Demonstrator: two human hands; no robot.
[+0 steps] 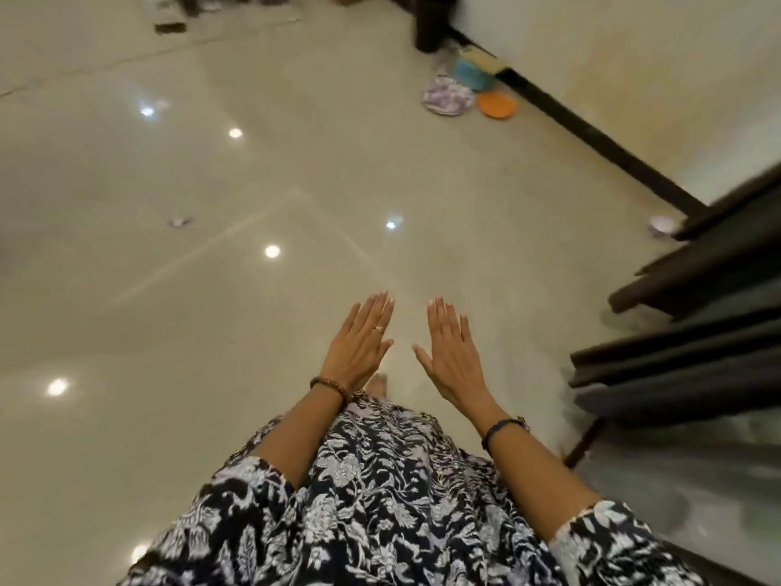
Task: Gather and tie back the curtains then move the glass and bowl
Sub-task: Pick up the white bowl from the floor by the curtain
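Observation:
My left hand (360,344) and my right hand (452,353) are held out flat side by side over the glossy floor, fingers straight, holding nothing. Dark grey curtains (693,332) hang in folds at the right edge, an arm's length to the right of my right hand. A small pale bowl-like thing (661,225) lies on the floor beside the far curtain fold; blur hides its exact form. No glass can be made out.
Against the far wall's dark skirting (591,137) lie an orange plate (497,104), a patterned cloth item (448,96) and a teal container (472,73). A dark post (431,27) stands behind them. A tiny object (179,222) lies on the tiles at left.

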